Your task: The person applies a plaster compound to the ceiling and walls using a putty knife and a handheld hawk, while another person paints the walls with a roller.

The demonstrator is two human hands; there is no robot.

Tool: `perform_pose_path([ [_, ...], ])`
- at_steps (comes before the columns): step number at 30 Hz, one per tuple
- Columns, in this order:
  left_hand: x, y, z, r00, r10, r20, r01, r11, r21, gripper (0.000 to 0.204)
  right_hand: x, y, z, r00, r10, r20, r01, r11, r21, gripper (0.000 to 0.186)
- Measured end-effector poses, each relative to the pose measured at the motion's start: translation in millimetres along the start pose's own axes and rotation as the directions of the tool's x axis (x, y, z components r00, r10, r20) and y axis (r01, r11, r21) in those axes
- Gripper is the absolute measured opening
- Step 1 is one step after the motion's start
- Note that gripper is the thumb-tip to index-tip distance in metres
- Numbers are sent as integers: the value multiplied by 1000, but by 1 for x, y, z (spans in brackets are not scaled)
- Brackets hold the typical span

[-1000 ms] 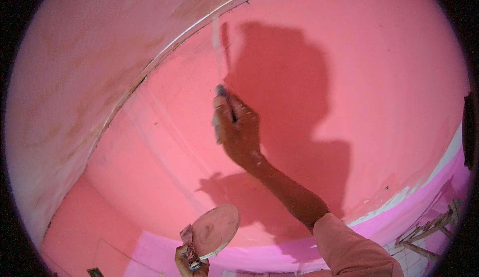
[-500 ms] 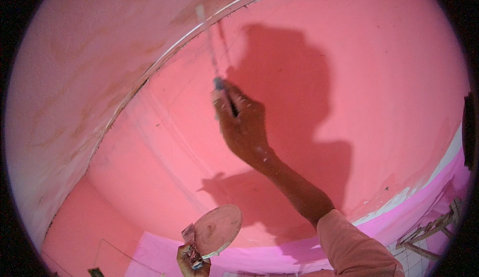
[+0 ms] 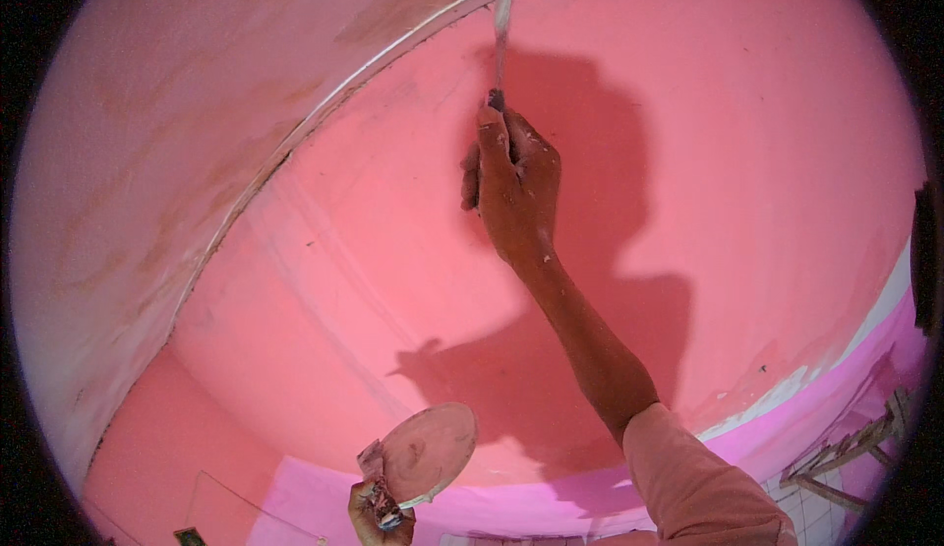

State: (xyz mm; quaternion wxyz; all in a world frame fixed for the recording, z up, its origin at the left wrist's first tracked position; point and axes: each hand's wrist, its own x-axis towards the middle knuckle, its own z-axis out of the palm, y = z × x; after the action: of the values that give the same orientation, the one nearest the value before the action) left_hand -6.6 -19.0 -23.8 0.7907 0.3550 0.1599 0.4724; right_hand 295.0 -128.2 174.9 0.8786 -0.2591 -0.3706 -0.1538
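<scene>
High on the pink wall (image 3: 364, 241), my right hand (image 3: 521, 177) is closed around the dark handle of a slim paintbrush-like tool (image 3: 503, 10). Its narrow, pale end points up and reaches the white line where wall and ceiling meet. Whether that end is bristles or a thin blade, I cannot tell. Paint specks dot this hand. Low in the view, my left hand (image 3: 382, 524) grips a round pink-smeared lid (image 3: 430, 453) by a crumpled, paint-caked piece at its side. The lid is tilted, with its flat face showing.
A blotchy pinkish ceiling (image 3: 167, 143) fills the upper left, bordered by a thin pale edge. Along the wall's lower part runs a brighter magenta band (image 3: 492, 502). At the lower right stands a wooden frame (image 3: 836, 462) near white tiles. My shadow falls across the wall.
My right hand has moved up and to the right with the tool, whose tip has shifted right along the ceiling line. My left hand and the lid have stayed in place.
</scene>
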Motion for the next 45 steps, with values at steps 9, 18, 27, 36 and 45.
perform_pose_path([
  [9,3,1,-13,994,-28,-102,20,997,-79,15,-20,34,30,990,-102,98,118,977,-179,23],
  [18,-3,-7,8,982,65,-179,-55,997,62,18,-29,35,12,996,22,88,-9,989,-147,29],
  [27,1,-4,-4,969,24,-245,-38,998,-52,14,-22,38,35,995,44,93,-38,997,-60,29],
  [36,3,-7,3,970,28,-240,-26,1000,11,12,-74,29,31,879,331,343,-345,938,-20,25],
  [45,-21,5,26,981,-119,-154,114,993,-38,8,-64,14,-26,935,347,77,-355,913,201,37],
])
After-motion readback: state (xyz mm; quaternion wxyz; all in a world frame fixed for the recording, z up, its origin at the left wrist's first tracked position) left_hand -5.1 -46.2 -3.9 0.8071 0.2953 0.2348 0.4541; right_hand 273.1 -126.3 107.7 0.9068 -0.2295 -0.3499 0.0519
